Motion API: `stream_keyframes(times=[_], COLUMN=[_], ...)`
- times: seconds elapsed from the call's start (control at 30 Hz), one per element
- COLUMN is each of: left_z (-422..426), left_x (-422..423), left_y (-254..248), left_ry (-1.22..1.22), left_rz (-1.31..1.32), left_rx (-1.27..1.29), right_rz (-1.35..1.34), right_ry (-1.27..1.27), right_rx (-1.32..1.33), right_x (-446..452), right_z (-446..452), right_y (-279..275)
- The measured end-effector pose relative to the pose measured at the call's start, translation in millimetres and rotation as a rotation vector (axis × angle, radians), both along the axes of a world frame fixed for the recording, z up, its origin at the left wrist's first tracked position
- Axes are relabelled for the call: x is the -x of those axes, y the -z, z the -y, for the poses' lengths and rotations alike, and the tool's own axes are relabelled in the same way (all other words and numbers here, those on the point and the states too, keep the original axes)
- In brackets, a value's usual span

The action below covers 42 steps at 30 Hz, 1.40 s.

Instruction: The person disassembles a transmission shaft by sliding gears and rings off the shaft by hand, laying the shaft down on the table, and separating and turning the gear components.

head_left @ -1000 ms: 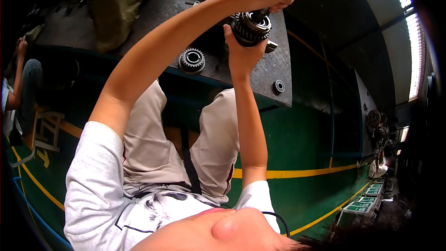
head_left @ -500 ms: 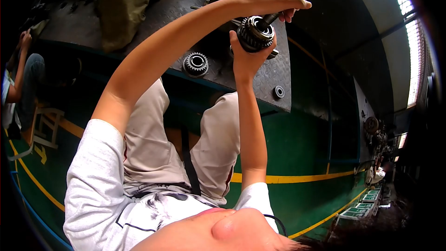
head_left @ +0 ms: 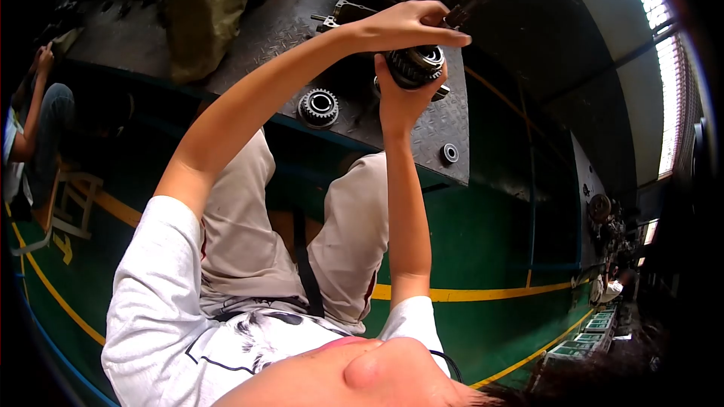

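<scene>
My right hand (head_left: 403, 102) is wrapped around a dark toothed gear assembly (head_left: 413, 68) with a bright ring at its top, thumb on its left side. Just above it, my left hand (head_left: 411, 24) is closed around a dark shaft (head_left: 479, 1), which slants away to the upper right. The shaft's lower end is hidden behind the left hand, so I cannot tell how it meets the gears. A separate gear (head_left: 318, 108) lies on the metal bench (head_left: 271, 53), left of my right hand. Near the bench corner sits a small bearing ring (head_left: 450, 153).
An olive cloth (head_left: 207, 19) lies on the bench at the left. Metal housing parts (head_left: 347, 13) are behind my left forearm. Another person's arm (head_left: 32, 117) shows at the far left, by a stool (head_left: 75, 200). Yellow lines (head_left: 483, 294) cross the green floor.
My left hand has moved down and to the left along the shaft, nearer the gear assembly. My right hand stays almost in place, holding the gears.
</scene>
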<state>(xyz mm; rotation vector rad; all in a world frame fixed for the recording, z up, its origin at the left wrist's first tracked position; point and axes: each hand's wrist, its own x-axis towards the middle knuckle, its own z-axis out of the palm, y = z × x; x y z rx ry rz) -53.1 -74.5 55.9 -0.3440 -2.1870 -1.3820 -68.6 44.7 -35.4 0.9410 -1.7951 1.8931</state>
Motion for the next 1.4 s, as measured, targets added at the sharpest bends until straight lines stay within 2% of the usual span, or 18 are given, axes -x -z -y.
stream_keyframes(times=[0.07, 0.17, 0.23, 0.43, 0.57, 0.9, 1.0, 1.07, 1.4], left_z=[3.9, 9.4, 8.5, 4.8, 4.4, 3.1, 2.4, 2.6, 7.8], left_x=[-2.5, -12.1, -21.2, -38.6, -44.0, -37.2, -37.2, -36.3, -35.5], left_y=[18.2, 24.0, 20.8, 13.2, 1.3, 3.4, 8.0, 14.7, 14.4], left_ry=[-0.019, 0.078, 0.064, -0.036, -0.026, -0.032, -0.041, -0.074, -0.018], left_rz=[0.017, 0.179, 0.167, 0.192, 0.286, 0.273, 0.233, 0.095, 0.090], left_rx=[0.003, 0.045, 0.072, 0.164, 0.191, 0.164, 0.173, 0.201, 0.214], right_rz=[-0.006, -0.054, -0.089, -0.062, -0.192, -0.157, -0.147, -0.139, -0.142], right_ry=[0.022, 0.015, 0.012, -0.171, -0.010, -0.006, -0.019, -0.023, 0.019], right_rx=[-0.013, -0.041, -0.042, 0.059, -0.023, -0.032, -0.019, -0.013, -0.019], right_x=[-4.4, -5.8, -6.9, -7.1, -2.3, -1.6, -3.1, -4.1, -4.1], right_z=[-1.3, -4.5, -4.2, -1.1, -0.1, -2.1, -2.8, -3.2, 0.3], right_y=[-4.2, -7.0, -7.1, -4.9, -0.1, -3.1, -3.1, -2.5, -4.0])
